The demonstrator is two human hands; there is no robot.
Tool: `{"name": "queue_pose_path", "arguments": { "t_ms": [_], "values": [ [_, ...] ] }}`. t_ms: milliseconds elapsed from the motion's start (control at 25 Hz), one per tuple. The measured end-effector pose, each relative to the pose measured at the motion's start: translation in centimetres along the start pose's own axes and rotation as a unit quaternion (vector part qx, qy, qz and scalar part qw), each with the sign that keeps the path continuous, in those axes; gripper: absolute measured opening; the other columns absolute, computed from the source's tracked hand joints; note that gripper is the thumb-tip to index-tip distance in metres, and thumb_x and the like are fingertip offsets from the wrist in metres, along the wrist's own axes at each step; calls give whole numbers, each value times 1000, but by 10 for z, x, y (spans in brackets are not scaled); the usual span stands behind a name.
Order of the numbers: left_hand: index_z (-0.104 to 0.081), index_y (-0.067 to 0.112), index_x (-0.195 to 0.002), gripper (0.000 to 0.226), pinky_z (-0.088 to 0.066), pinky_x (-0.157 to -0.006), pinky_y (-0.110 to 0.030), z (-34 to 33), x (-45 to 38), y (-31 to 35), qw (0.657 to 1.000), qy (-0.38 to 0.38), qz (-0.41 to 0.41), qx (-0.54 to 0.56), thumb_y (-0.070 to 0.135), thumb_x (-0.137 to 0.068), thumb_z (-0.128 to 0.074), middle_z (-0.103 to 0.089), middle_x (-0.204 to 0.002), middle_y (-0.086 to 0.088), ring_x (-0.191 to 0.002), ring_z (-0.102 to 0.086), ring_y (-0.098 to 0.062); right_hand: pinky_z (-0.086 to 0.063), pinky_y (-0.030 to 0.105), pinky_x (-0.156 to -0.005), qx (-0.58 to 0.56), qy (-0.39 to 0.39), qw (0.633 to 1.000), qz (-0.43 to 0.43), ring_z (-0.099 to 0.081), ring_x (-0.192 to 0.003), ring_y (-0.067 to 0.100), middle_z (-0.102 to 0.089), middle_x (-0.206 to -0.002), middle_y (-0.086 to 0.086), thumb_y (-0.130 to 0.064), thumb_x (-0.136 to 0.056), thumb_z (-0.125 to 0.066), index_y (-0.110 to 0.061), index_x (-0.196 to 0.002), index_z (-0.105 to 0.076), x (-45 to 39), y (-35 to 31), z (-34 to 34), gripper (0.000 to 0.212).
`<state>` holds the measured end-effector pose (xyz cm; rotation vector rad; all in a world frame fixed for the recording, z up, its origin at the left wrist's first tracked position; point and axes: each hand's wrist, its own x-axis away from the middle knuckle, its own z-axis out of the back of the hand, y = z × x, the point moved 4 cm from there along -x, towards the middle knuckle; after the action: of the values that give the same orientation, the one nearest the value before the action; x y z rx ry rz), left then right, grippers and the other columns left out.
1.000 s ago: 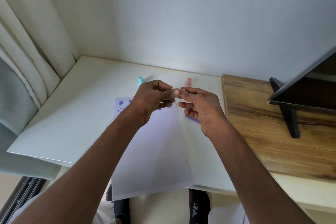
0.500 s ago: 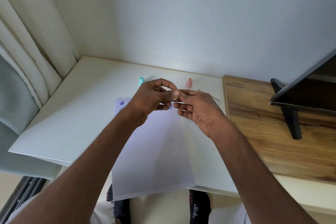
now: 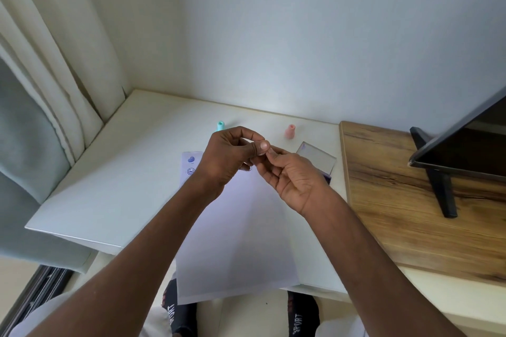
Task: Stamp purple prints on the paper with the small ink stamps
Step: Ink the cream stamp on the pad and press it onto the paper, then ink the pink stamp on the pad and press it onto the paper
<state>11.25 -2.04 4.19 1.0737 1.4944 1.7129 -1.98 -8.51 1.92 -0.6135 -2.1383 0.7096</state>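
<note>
A white sheet of paper [image 3: 235,227] lies on the white table [image 3: 123,172] and overhangs its front edge. Two purple prints, a heart [image 3: 191,159] and a face [image 3: 190,171], mark its far left corner. Above the sheet's far end, my left hand [image 3: 227,161] and my right hand [image 3: 293,178] meet at the fingertips. They pinch a small stamp that the fingers almost wholly hide. A teal stamp [image 3: 220,126] and a pink stamp [image 3: 290,131] stand upright behind my hands. The purple ink pad [image 3: 317,157] with its clear lid lies to the right.
A wooden top [image 3: 410,213] adjoins the table on the right and carries a dark screen [image 3: 465,150] on a black stand [image 3: 443,194]. Pale curtains [image 3: 41,90] hang on the left. A wall closes off the back. My feet in socks show below the table's front edge.
My hands stay joined at the fingertips and have shifted only slightly. The ink pad's clear lid, hidden behind my right hand a second ago, now shows.
</note>
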Motion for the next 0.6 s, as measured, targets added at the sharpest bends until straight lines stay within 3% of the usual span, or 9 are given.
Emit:
{"name": "queue_pose_path", "arguments": {
  "t_ms": [160,280,360,440,480,560,600],
  "values": [
    [-76,16,-98,20,-53,-55,-27,12,0,11,995,49,-22,-86,30,-85,-81,-75,-73,-8,-64,-67,-17,-64,26,-71,-20,19,1000,13,-80,-79,20,-81,-91,13,0,-98,-63,4,-117,-71,-11,0,-13,21],
    [-69,28,-106,31,-54,-59,-27,34,-1,19,956,103,-36,-272,46,-83,-77,-73,-75,6,-72,-70,-14,-63,29,-66,130,104,979,115,-80,-79,26,-78,-105,16,-2,-91,-73,-3,-106,-77,-23,-10,-16,15],
    [-67,30,-110,32,-57,-76,-35,55,-1,18,910,119,4,-397,47,-83,-73,-74,-85,4,-85,-71,-23,-61,34,-65,279,168,919,222,-77,-70,18,-79,-104,10,-7,-88,-74,-14,-99,-79,-32,-17,-18,14],
    [-67,28,-112,33,-54,-83,-35,75,1,11,877,107,65,-464,43,-83,-72,-74,-98,-2,-92,-71,-29,-57,45,-94,398,208,837,313,-74,-72,15,-79,-88,-2,-13,-86,-74,-18,-100,-80,-43,-20,-23,16],
    [-67,27,-115,36,-52,-83,-35,82,2,7,864,92,93,-486,42,-83,-72,-72,-104,-4,-97,-70,-31,-48,47,-108,446,220,797,343,-72,-75,15,-78,-86,-5,-15,-86,-73,-20,-100,-80,-50,-20,-25,17],
    [-61,22,-126,51,-50,-89,-37,87,4,-2,839,46,135,-524,46,-83,-74,-64,-123,-7,-115,-62,-32,-32,40,-119,513,224,745,363,-71,-82,19,-77,-88,-9,-18,-88,-71,-25,-102,-77,-66,-15,-30,17],
    [-56,20,-132,60,-49,-94,-40,86,6,-7,828,21,153,-539,49,-83,-75,-57,-132,-8,-123,-56,-32,-32,34,-112,536,222,731,359,-71,-88,19,-78,-92,-10,-19,-89,-70,-27,-103,-76,-75,-12,-32,17]
  ]
}}
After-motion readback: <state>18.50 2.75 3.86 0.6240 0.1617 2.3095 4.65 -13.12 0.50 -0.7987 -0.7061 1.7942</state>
